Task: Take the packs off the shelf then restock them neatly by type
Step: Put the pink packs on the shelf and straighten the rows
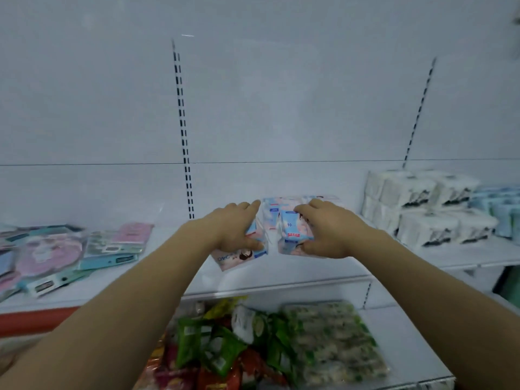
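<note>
Both my hands reach over the white shelf point(281, 273) at its middle. My left hand point(235, 228) grips a pink and blue pack point(240, 256) that tilts toward the shelf's front edge. My right hand point(326, 229) grips another pink and blue pack point(289, 230) standing upright just to the right. Behind them, near the back wall, stand more packs of the same kind point(274, 206), partly hidden by my fingers.
Flat pink and teal packs point(56, 254) lie jumbled at the shelf's left. White wrapped bundles point(427, 209) are stacked at the right, with light blue packs point(503, 212) beyond them. On the lower shelf lie green and red snack bags point(239, 342).
</note>
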